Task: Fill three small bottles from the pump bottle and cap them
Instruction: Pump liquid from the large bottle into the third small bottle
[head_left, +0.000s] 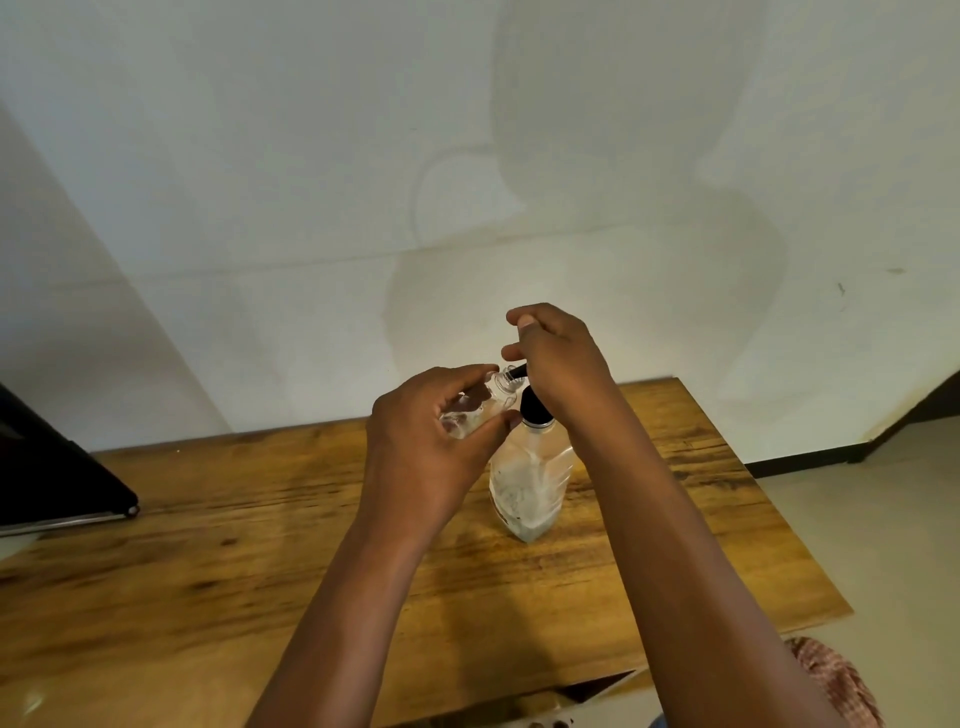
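Observation:
A clear pump bottle (530, 483) with a black collar and pump head stands upright on the wooden table (208, 545), right of centre. My right hand (558, 364) sits over the pump head with its fingers curled on it, and the black spout pokes out to the left. My left hand (431, 452) holds a small clear bottle (480, 410) tilted, with its open threaded neck right at the spout tip. The small bottle has no cap on. No other small bottles or caps are in sight.
A dark flat object (57, 467) with a metal edge lies at the table's far left. A white wall rises behind the table. At the lower right, past the table's right edge, there is pale floor and a patterned cloth (836, 686).

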